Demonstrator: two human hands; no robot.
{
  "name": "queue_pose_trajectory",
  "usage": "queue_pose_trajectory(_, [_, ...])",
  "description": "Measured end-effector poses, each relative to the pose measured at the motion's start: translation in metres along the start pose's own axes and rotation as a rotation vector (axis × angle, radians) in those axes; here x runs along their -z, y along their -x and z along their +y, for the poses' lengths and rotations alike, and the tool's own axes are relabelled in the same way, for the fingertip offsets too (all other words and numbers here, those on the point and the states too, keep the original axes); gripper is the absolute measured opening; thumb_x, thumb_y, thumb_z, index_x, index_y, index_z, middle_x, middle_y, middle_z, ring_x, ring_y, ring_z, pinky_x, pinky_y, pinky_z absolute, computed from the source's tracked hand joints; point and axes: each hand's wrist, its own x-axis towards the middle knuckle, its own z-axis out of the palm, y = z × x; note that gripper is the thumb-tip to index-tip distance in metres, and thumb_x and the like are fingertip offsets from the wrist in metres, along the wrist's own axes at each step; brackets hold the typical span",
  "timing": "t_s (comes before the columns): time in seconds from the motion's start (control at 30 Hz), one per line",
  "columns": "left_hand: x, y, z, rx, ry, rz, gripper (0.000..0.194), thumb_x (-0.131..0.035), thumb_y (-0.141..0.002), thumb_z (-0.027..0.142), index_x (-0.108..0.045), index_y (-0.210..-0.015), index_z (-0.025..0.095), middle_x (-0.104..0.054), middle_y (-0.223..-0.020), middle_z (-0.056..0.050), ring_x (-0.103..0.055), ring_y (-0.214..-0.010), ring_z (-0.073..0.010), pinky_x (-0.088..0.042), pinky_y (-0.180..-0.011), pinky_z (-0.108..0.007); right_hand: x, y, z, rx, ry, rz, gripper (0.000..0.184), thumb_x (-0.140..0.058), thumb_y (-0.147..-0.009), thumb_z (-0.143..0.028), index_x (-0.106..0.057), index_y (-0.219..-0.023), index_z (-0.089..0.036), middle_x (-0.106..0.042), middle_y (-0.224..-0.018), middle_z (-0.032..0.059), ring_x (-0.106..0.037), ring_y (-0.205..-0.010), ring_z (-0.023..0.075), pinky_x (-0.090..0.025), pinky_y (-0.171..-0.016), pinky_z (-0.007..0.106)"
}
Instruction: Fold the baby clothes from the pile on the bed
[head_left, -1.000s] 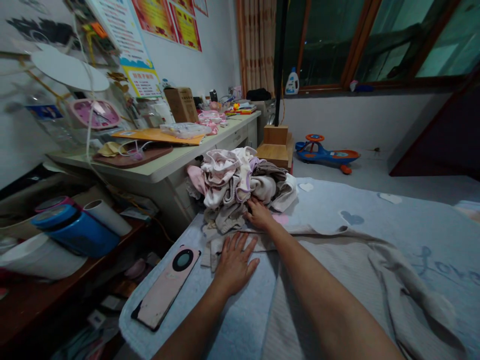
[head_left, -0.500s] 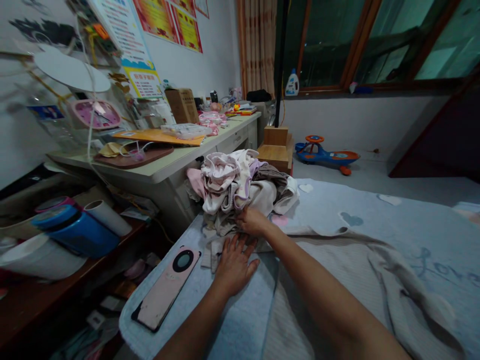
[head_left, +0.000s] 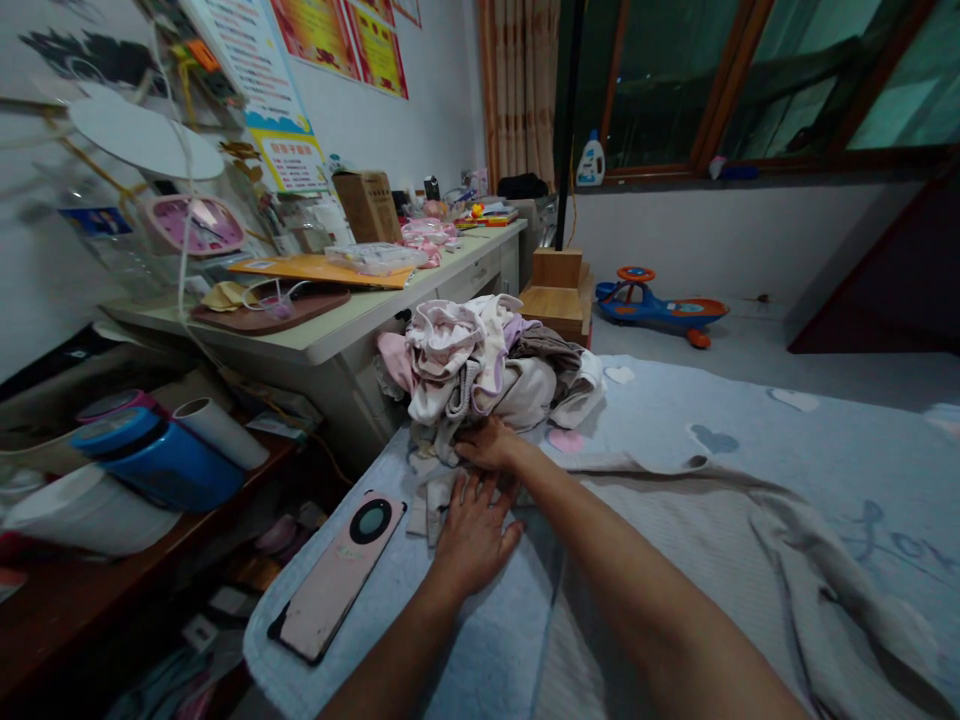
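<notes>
My left hand lies palm down with fingers spread on the end of a light grey ribbed garment, which stretches across the bed to the right. Just beyond it, my right hand reaches over with its fingers stretched leftward, touching the lower front of a clothes pile. The pile is a crumpled heap of pink, cream, grey and brown pieces. Part of the grey garment is hidden under my hands and right forearm. A pink phone with a round black camera ring lies face down, left of my left hand.
A light blue blanket with heart patterns covers the bed. Left of it stand a cluttered desk and a low shelf with a blue container. A wooden step piece and a blue-orange ride-on toy are behind the bed.
My right hand has shifted slightly left along the pile's lower edge, and its fingers look straighter. Grey cloth there has bunched toward the pile. My left hand stays nearly in place.
</notes>
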Motion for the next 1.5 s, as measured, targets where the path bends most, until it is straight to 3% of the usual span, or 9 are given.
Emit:
queue_pose_trajectory(0.13, [0.001, 0.0, 0.0, -0.003, 0.002, -0.009, 0.055, -0.049, -0.093, 0.05, -0.046, -0.144, 0.03, -0.041, -0.152, -0.008, -0.028, -0.143, -0.0339, -0.017, -0.118, -0.056, -0.004, -0.012, -0.003, -0.07, -0.007, -0.011, 0.051, -0.041, -0.095, -0.052, -0.053, -0.139, -0.03, -0.055, -0.139, 0.0125, -0.047, -0.128, 0.0344, -0.041, -0.099, 0.053])
queue_pose_trajectory(0.4, [-0.003, 0.0, -0.005, -0.025, -0.01, -0.029, 0.055, -0.046, -0.094, 0.048, -0.045, -0.145, 0.028, -0.041, -0.152, -0.009, -0.023, -0.145, -0.0348, -0.015, -0.118, -0.057, -0.015, -0.041, -0.015, -0.152, -0.049, 0.04, 0.057, -0.037, -0.096, -0.055, -0.047, -0.142, -0.024, -0.046, -0.148, 0.0137, -0.032, -0.14, 0.0331, -0.035, -0.106, 0.053])
queue_pose_trajectory(0.6, [-0.002, 0.0, -0.004, -0.015, -0.002, -0.029, 0.058, -0.045, -0.094, 0.051, -0.041, -0.148, 0.029, -0.038, -0.154, -0.008, -0.024, -0.145, -0.0342, -0.015, -0.118, -0.056, -0.006, -0.026, -0.016, -0.098, -0.094, 0.008, 0.058, -0.049, -0.093, -0.049, -0.048, -0.142, -0.019, -0.045, -0.149, 0.0133, -0.036, -0.14, 0.0295, -0.035, -0.11, 0.044])
queue_pose_trajectory(0.73, [-0.001, 0.0, -0.003, -0.019, -0.008, -0.004, 0.057, -0.045, -0.094, 0.052, -0.039, -0.148, 0.034, -0.036, -0.155, -0.006, -0.025, -0.145, -0.0326, -0.014, -0.118, -0.056, 0.019, 0.019, -0.002, 0.045, -0.155, -0.041, 0.044, -0.05, -0.094, -0.033, -0.056, -0.136, -0.022, -0.06, -0.137, 0.0059, -0.053, -0.126, 0.0198, -0.04, -0.105, 0.031])
queue_pose_trajectory(0.8, [-0.001, 0.0, -0.003, -0.03, -0.014, 0.013, 0.057, -0.047, -0.093, 0.05, -0.04, -0.147, 0.033, -0.036, -0.155, -0.006, -0.023, -0.146, -0.0318, -0.013, -0.119, -0.056, 0.03, 0.055, 0.01, 0.061, -0.183, 0.036, 0.045, -0.052, -0.092, -0.03, -0.056, -0.134, -0.015, -0.061, -0.135, 0.0119, -0.054, -0.125, 0.0228, -0.039, -0.106, 0.035])
queue_pose_trajectory(0.93, [0.001, 0.0, -0.001, -0.042, -0.024, 0.02, 0.056, -0.05, -0.093, 0.044, -0.039, -0.147, 0.033, -0.035, -0.156, -0.005, -0.023, -0.146, -0.0298, -0.014, -0.118, -0.055, 0.048, 0.146, 0.032, -0.084, -0.118, 0.198, 0.044, -0.052, -0.09, -0.028, -0.058, -0.13, -0.01, -0.061, -0.13, 0.017, -0.053, -0.124, 0.0251, -0.039, -0.106, 0.039])
queue_pose_trajectory(1.13, [0.006, -0.003, -0.001, -0.049, -0.008, 0.01, 0.053, -0.054, -0.092, 0.041, -0.046, -0.143, 0.029, -0.04, -0.152, -0.007, -0.029, -0.142, -0.0304, -0.019, -0.116, -0.054, 0.045, 0.264, 0.019, -0.306, -0.058, 0.147, 0.044, -0.049, -0.09, -0.026, -0.058, -0.132, -0.015, -0.055, -0.137, 0.0157, -0.051, -0.126, 0.0252, -0.037, -0.109, 0.04])
queue_pose_trajectory(1.3, [0.017, -0.016, -0.011, -0.012, -0.013, 0.046, 0.055, -0.057, -0.089, 0.035, -0.047, -0.141, 0.019, -0.044, -0.148, -0.012, -0.04, -0.133, -0.0288, -0.034, -0.108, -0.043, 0.019, 0.305, -0.006, -0.404, -0.043, 0.026, 0.052, -0.055, -0.084, -0.022, -0.055, -0.135, -0.015, -0.048, -0.144, 0.0175, -0.044, -0.133, 0.029, -0.034, -0.112, 0.043])
queue_pose_trajectory(1.5, [0.027, -0.036, -0.024, -0.001, -0.161, -0.025, 0.045, -0.049, -0.091, 0.022, -0.054, -0.136, 0.021, -0.059, -0.134, -0.014, -0.048, -0.125, -0.0322, -0.034, -0.102, -0.049, -0.001, 0.32, -0.043, -0.482, -0.051, -0.038, 0.074, -0.067, -0.073, -0.024, -0.047, -0.143, -0.016, -0.026, -0.158, 0.0194, -0.02, -0.147, 0.0358, -0.02, -0.118, 0.051])
